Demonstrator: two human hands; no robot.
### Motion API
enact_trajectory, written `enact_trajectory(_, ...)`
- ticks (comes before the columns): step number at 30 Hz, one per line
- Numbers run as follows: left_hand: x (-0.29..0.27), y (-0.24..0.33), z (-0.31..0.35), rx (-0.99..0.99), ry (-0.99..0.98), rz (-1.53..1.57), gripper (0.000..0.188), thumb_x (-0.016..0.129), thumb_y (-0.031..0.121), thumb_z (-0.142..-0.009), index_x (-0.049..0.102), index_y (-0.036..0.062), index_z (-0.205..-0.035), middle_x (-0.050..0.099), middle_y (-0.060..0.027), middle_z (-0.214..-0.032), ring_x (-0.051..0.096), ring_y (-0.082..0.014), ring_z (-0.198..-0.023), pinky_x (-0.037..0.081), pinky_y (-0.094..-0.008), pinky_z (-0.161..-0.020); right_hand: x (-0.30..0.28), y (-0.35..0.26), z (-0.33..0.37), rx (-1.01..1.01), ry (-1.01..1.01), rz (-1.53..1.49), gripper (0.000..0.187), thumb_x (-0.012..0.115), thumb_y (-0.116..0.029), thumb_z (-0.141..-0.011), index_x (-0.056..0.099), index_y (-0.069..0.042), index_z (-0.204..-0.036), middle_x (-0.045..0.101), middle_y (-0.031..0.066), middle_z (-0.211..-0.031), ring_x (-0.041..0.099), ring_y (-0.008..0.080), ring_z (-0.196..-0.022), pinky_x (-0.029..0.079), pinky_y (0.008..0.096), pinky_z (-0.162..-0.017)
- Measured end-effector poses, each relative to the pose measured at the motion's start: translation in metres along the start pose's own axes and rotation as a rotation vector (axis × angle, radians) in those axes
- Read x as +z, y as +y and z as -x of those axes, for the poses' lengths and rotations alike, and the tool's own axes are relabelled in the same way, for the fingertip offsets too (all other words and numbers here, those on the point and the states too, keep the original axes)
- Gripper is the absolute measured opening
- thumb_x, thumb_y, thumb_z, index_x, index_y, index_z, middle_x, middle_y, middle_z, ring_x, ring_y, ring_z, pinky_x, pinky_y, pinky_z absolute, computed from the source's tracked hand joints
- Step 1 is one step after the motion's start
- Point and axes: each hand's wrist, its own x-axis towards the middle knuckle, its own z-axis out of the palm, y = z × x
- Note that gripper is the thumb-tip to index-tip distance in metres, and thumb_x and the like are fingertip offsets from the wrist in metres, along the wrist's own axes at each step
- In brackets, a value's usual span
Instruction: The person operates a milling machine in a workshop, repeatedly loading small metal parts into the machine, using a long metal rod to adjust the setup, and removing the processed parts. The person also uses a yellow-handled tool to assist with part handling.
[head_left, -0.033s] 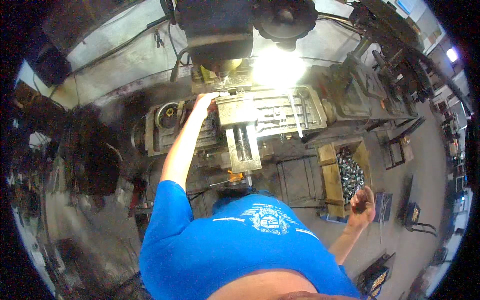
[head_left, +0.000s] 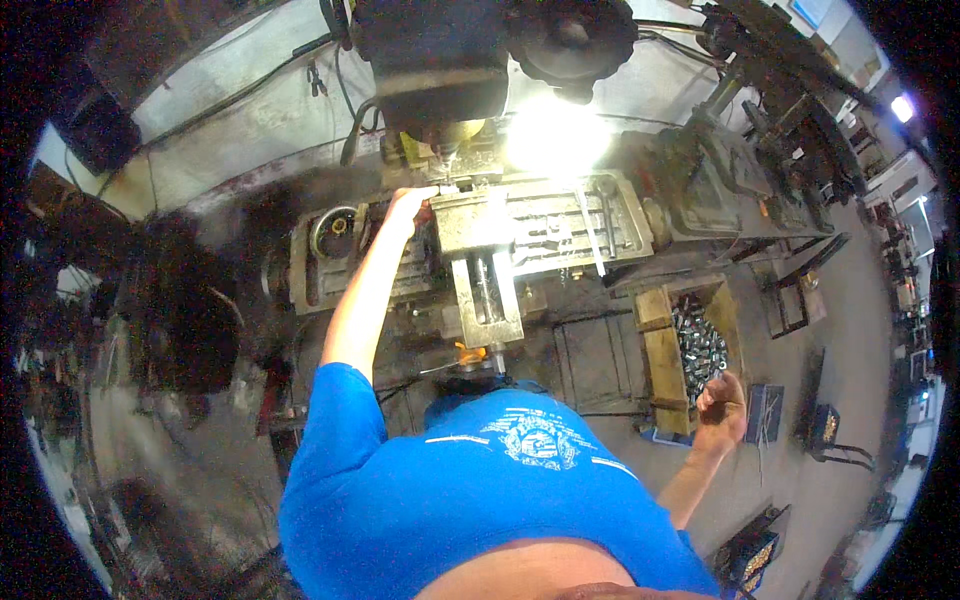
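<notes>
My left hand [head_left: 408, 208] reaches to the left end of the vise [head_left: 468, 225], right below the machine's spindle tool [head_left: 447, 155]. Its fingers are closed at the jaw, and glare hides whatever they may pinch. Low on the right, my right hand [head_left: 722, 412] is held with curled fingers at the near end of a wooden crate [head_left: 655, 345]. Many small shiny metal parts [head_left: 700, 335] lie heaped in that crate. A ring-like bright part shows just at my right fingertips; whether the fingers hold it cannot be made out.
The slotted machine table [head_left: 625, 225] carries a long pale bar [head_left: 592, 232] right of the vise. A handwheel [head_left: 335, 230] sits at the table's left. A bright lamp [head_left: 558, 135] glares behind the vise. An orange object [head_left: 470, 352] is under the vise's near end.
My right hand has shifted very slightly to the left beside the crate. My left hand stays at the vise.
</notes>
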Motion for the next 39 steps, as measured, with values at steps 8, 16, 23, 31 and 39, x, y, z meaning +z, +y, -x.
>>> enact_trajectory(8,-0.031,-0.004,-0.009,-0.025,-0.039,0.020,0.017,0.068,0.018,-0.073,0.062,0.0023,-0.077,0.063,-0.0075,-0.070,0.057,-0.0129,-0.052,0.048,-0.0266,-0.049,0.019,0.016,0.001,0.051,-0.082,0.256,0.074,0.067,-0.054,-0.063,0.055,0.004,-0.106,0.062,0.0127,-0.085,0.054,0.0158,-0.063,0.045,0.0259,-0.051)
enact_trajectory(16,-0.056,-0.012,0.062,0.199,-0.033,0.060,0.019,0.067,0.015,-0.074,0.063,-0.0008,-0.082,0.064,-0.0092,-0.072,0.060,-0.0124,-0.056,0.049,-0.0231,-0.054,0.058,0.041,-0.007,0.189,-0.274,0.342,0.074,0.069,-0.052,-0.062,0.054,0.005,-0.107,0.061,0.0110,-0.085,0.055,0.0132,-0.068,0.043,0.0226,-0.055)
enact_trajectory(23,0.021,-0.027,0.177,0.133,-0.312,0.276,0.019,0.060,0.013,-0.077,0.061,-0.0004,-0.091,0.065,-0.0103,-0.079,0.064,-0.0198,-0.068,0.053,-0.0297,-0.064,0.165,0.086,-0.024,-0.058,-0.756,0.682,0.050,0.058,-0.016,-0.053,0.060,0.001,-0.100,0.053,0.0191,-0.116,0.052,0.0292,-0.108,0.038,0.0363,-0.094)
enact_trajectory(31,0.098,-0.070,0.238,-0.110,-0.416,0.520,0.025,0.056,0.015,-0.081,0.058,-0.0015,-0.099,0.064,-0.0113,-0.090,0.063,-0.0195,-0.079,0.049,-0.0297,-0.074,0.163,0.125,-0.023,-0.372,-0.850,0.735,0.050,0.058,-0.013,-0.050,0.061,-0.005,-0.099,0.036,0.0274,-0.128,0.038,0.0416,-0.117,0.033,0.0419,-0.097)
enact_trajectory(39,0.128,-0.115,0.253,-0.168,-0.396,0.551,0.022,0.055,0.017,-0.084,0.059,0.0023,-0.099,0.064,-0.0073,-0.093,0.061,-0.0162,-0.082,0.047,-0.0287,-0.077,0.119,0.133,-0.022,-0.314,-0.849,0.748,0.053,0.058,-0.019,-0.050,0.060,-0.002,-0.100,0.037,0.0281,-0.127,0.039,0.0418,-0.116,0.031,0.0419,-0.099)
